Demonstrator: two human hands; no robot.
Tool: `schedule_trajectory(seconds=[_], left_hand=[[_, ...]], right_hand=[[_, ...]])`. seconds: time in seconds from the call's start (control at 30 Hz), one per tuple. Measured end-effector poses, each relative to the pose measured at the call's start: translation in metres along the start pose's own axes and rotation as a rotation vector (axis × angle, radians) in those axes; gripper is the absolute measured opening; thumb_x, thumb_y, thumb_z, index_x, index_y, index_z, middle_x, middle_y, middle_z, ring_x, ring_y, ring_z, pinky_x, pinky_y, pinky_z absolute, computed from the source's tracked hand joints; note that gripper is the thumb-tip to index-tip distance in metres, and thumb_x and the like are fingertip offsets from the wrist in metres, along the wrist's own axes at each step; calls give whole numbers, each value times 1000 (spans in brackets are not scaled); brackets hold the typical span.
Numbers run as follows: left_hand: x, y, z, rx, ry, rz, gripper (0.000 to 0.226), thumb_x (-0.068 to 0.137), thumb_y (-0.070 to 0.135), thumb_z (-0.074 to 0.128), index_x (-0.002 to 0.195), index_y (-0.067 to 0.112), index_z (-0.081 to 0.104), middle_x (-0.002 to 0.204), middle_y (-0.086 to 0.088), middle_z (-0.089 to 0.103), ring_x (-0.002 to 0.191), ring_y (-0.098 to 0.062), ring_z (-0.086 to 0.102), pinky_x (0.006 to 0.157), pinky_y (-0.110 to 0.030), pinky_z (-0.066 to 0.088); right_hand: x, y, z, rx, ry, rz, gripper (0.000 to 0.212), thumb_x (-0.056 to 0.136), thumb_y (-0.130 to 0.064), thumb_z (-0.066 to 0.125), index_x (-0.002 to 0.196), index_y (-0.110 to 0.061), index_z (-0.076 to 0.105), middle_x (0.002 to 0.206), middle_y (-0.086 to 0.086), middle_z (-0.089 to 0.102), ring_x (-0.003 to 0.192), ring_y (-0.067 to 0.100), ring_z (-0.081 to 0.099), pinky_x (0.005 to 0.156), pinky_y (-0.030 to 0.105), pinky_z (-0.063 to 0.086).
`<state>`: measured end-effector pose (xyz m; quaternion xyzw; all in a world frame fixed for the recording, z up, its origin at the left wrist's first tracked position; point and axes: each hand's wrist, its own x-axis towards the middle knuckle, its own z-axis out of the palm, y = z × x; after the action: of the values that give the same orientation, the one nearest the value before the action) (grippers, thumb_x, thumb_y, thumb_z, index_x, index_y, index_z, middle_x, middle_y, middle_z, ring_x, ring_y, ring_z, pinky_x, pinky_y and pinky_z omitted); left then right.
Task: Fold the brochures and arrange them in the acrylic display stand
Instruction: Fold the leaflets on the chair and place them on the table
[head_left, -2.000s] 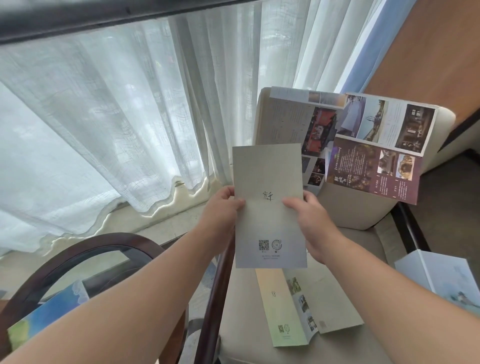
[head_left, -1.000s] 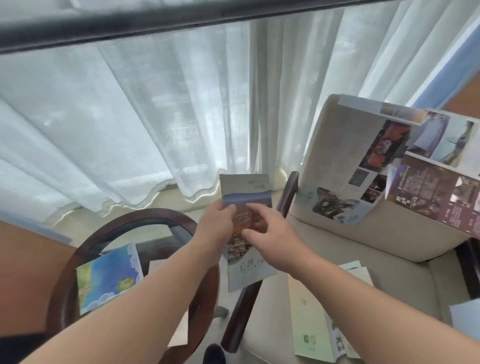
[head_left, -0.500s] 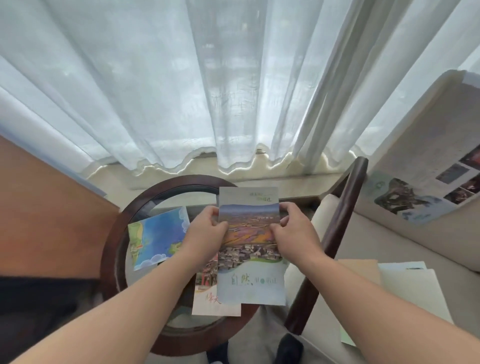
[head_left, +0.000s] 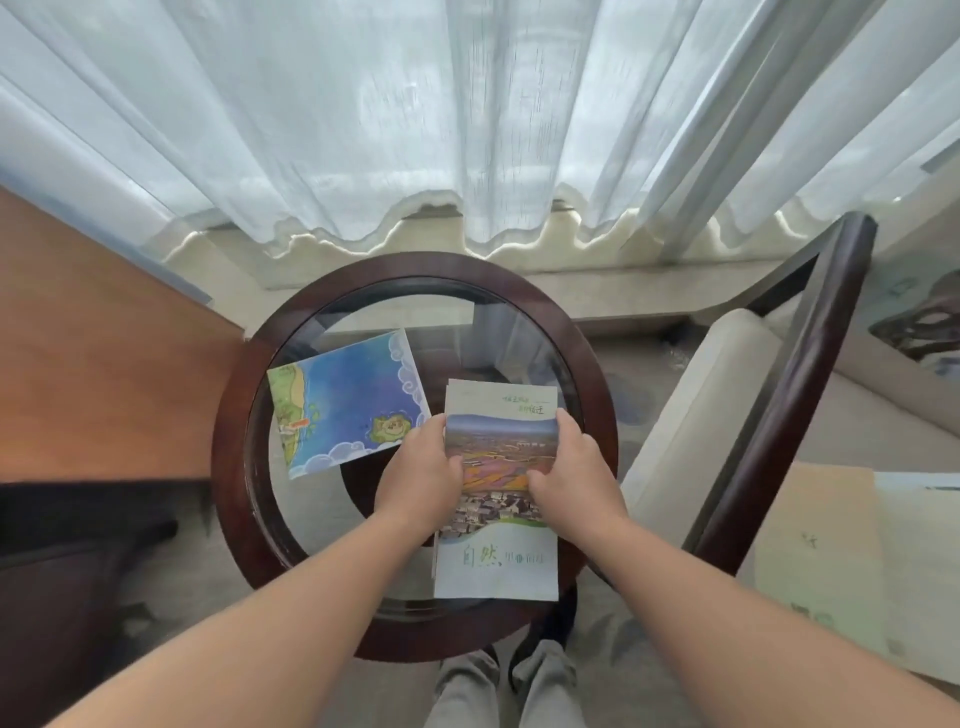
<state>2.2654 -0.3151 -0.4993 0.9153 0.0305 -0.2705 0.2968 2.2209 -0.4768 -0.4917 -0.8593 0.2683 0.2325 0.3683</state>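
A folded brochure (head_left: 498, 561) with a field-and-village photo and green lettering lies lengthwise over the round glass table (head_left: 592, 353). My left hand (head_left: 421, 475) grips its left edge and my right hand (head_left: 569, 475) grips its right edge, thumbs on the cover. To the left on the glass lies a blue cartoon-map brochure (head_left: 348, 405), apart from my hands. Pale folded brochures (head_left: 826, 561) rest on the armchair seat at the right. No acrylic stand is in view.
The table has a dark wooden rim. An armchair (head_left: 701, 426) with a dark wooden arm (head_left: 795, 389) stands right of it. White curtains (head_left: 467, 114) hang behind. A wooden desk surface (head_left: 93, 364) sits at the left. My legs show below the table.
My view swung left from the armchair to the round table. The brochure was turned over, photo cover up, and both hands lowered it over the glass.
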Motion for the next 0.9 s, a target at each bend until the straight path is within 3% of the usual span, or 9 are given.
schedule_trajectory(seconds=[0.17, 0.3, 0.53, 0.73, 0.83, 0.9], left_hand=[[8, -17, 19, 7, 22, -47, 34, 91, 16, 54, 122, 29, 51, 98, 1, 58, 82, -19, 54, 64, -31, 37], [17, -15, 23, 18, 48, -55, 32, 92, 17, 53, 122, 30, 49, 108, 2, 57, 86, -18, 55, 69, -34, 47], [23, -14, 27, 119, 79, -62, 38, 94, 21, 52, 132, 26, 44, 115, -2, 57, 95, -23, 58, 77, -44, 54], [26, -18, 29, 162, 87, -41, 47, 93, 21, 53, 137, 25, 37, 120, -5, 55, 96, -25, 58, 70, -40, 49], [23, -18, 29, 226, 109, -24, 60, 93, 26, 54, 147, 22, 27, 122, -9, 48, 101, -27, 53, 71, -39, 45], [20, -14, 32, 316, 180, 127, 64, 90, 27, 56, 146, 17, 29, 119, -9, 45, 105, -27, 47, 81, -40, 44]], right_hand=[[6, 8, 18, -18, -48, 5, 63, 90, -22, 61, 144, -30, 31, 117, 2, 46, 94, 21, 57, 81, 38, 53], [14, 6, 23, -44, -44, -21, 64, 89, -23, 61, 145, -26, 31, 116, 0, 41, 98, 21, 54, 80, 34, 49], [21, 6, 25, -179, -48, -85, 67, 90, -22, 59, 149, -18, 27, 131, 5, 36, 114, 23, 43, 84, 29, 39], [26, 11, 18, -270, -59, -149, 69, 88, -22, 62, 148, -18, 28, 137, 3, 33, 117, 24, 41, 88, 32, 43], [31, 12, 12, -415, -46, -217, 79, 84, -28, 69, 148, -20, 23, 149, 3, 23, 125, 28, 35, 95, 38, 44], [38, 13, 7, -556, -56, -286, 93, 80, -37, 74, 151, -20, 15, 158, 3, 10, 135, 29, 26, 102, 40, 40]])
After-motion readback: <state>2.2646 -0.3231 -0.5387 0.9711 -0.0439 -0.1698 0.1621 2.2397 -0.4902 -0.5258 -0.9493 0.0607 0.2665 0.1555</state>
